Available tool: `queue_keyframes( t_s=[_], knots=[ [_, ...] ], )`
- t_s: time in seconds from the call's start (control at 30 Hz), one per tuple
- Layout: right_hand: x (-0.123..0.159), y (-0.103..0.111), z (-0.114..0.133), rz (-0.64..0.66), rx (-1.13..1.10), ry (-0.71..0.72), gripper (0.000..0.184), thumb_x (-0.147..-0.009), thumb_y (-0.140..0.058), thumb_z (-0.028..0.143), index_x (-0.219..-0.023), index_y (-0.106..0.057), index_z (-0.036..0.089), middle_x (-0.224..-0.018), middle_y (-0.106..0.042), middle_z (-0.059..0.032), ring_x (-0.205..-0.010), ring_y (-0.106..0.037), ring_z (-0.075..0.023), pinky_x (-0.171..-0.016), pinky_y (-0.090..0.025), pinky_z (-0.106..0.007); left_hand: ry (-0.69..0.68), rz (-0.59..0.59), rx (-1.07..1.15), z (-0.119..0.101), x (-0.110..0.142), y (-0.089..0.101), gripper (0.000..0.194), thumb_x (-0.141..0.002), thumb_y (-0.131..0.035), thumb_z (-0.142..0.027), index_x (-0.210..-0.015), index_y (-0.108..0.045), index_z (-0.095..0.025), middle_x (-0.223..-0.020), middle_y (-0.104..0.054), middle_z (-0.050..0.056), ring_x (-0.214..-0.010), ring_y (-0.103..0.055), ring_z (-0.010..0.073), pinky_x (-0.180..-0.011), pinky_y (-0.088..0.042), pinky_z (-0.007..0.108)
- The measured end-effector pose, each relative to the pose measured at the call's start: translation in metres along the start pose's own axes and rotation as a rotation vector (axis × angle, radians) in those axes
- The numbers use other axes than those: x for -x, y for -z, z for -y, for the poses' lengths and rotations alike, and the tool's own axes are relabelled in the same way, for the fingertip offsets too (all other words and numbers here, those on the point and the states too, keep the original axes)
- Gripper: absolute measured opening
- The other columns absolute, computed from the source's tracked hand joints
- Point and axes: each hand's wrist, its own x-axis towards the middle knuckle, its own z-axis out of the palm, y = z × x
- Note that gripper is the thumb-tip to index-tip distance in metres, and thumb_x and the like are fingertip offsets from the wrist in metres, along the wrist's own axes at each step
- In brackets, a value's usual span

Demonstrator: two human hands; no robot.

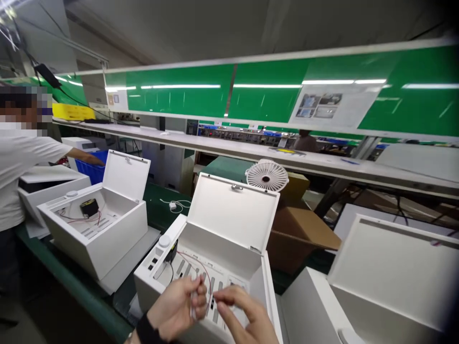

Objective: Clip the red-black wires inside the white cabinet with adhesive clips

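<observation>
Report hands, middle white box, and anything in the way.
Left hand curled, right hand half-open, grip unclear. Middle white box open, lid raised. Red wire between hands in view, possibly in the way.

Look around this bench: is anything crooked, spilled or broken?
Nothing looks clearly spilled or broken. A white cable lies loosely looped on the green bench between the left box and the middle box; it looks stray, as no connection shows. Inside the middle box, a red wire curves loosely, which may be normal.

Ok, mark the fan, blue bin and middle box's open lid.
Fan (pixel 266 178): head view, on its hub.
Blue bin (pixel 89 173): head view, side wall.
Middle box's open lid (pixel 232 210): head view, inner face.
</observation>
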Motion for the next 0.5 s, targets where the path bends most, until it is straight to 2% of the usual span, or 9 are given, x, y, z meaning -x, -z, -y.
queue_keyframes(
  t_s=[0.13,0.37,0.5],
  knots=[
    [-0.009,-0.008,0.018,0.007,-0.002,-0.019,0.019,-0.092,-0.058,0.033,-0.092,-0.073,0.022,-0.090,-0.072,-0.0072,-0.085,-0.067,-0.0177,-0.079,-0.053,-0.027,-0.074,-0.012,0.073,-0.019,-0.006,-0.024,0.005,-0.095,-0.048,-0.014,-0.090,-0.048,-0.011,-0.071,-0.043,-0.001,-0.051,-0.036,0.0049,-0.051,-0.030,0.018],
    [0.000,-0.037,0.035,0.098,0.019,0.065,0.007,-0.085,-0.068,0.027,-0.085,-0.070,0.020,-0.081,-0.071,-0.0036,-0.076,-0.065,-0.0145,-0.072,-0.050,-0.024,-0.161,-0.064,0.135,-0.037,-0.039,-0.049,0.011,-0.096,-0.040,-0.009,-0.087,-0.047,-0.012,-0.070,-0.041,-0.001,-0.051,-0.033,0.0056,-0.049,-0.031,0.018],
    [0.010,-0.054,0.036,0.067,0.074,0.170,0.025,-0.077,-0.078,0.038,-0.089,-0.068,0.019,-0.080,-0.070,-0.0037,-0.075,-0.065,-0.0157,-0.069,-0.049,-0.024,-0.198,-0.086,0.127,-0.040,-0.060,-0.061,0.011,-0.095,-0.042,-0.010,-0.087,-0.047,-0.013,-0.070,-0.040,-0.003,-0.051,-0.031,0.0055,-0.048,-0.031,0.018]
  ],
)
